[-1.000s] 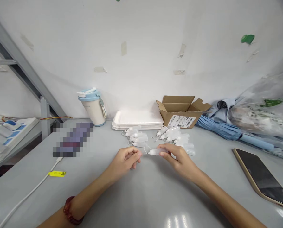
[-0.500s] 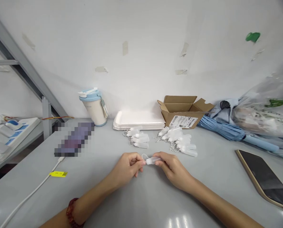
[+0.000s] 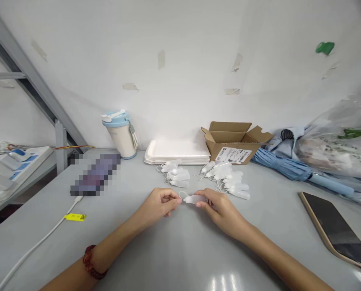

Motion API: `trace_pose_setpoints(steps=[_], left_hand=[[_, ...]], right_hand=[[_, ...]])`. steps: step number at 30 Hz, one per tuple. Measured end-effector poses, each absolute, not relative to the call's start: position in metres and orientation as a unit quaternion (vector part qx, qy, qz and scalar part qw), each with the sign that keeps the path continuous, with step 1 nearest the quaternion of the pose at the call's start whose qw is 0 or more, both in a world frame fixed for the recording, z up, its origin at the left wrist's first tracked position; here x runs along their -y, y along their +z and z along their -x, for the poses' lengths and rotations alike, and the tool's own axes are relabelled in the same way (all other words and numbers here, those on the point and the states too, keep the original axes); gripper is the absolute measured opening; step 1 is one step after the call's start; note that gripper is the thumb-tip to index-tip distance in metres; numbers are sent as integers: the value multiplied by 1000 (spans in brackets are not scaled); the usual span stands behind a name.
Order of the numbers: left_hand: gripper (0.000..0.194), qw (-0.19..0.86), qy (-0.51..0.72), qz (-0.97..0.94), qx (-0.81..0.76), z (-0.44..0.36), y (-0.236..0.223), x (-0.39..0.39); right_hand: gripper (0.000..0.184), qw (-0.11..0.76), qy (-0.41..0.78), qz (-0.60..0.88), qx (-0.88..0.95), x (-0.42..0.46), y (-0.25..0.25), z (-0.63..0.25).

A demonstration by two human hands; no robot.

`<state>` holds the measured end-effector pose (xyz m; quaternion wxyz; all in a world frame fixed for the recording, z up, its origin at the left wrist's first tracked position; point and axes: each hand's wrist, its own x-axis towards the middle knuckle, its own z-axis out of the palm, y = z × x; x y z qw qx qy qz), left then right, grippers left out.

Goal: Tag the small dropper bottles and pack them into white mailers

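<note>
Over the grey table (image 3: 174, 258): a small bottle (image 3: 191, 199) lies sideways between two hands, nearer the camera than the two clusters, its tip pointing at the left hand (image 3: 157, 207).
Right hand (image 3: 221, 210): here's the firm hold, thumb below and fingers above, closed round the bottle's body.
Left hand: thumb and finger drawn close together, right by the tip and its thin loop (image 3: 182, 192); whether they have hold of the loop, I cannot tell.
Left cluster: more little bottles (image 3: 178, 176), on their sides, strings trailing.
Right cluster: a bigger heap (image 3: 224, 173), just in front of the open box (image 3: 233, 152).
Back row: flat white stack (image 3: 180, 149) beside that box, cup (image 3: 119, 139) upright to its left.
</note>
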<state>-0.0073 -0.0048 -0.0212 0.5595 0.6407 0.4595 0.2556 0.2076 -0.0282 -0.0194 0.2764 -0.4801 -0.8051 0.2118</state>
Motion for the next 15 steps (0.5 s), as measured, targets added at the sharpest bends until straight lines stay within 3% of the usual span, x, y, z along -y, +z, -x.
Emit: trace_pose_setpoints(steps=[6,9,15], left_hand=[[26,472,290,-666,-500,16,-26,-6],[25,430,297,-684,-509,17,-25,-8],[22,380,296,-708,-517,14,-20,-4]], right_hand=[[14,373,-6,544,752,5,-2,-259],[9,315,-45,588,744,-5,3,-290],[23,211,36,616,758,-12,-3,-308]])
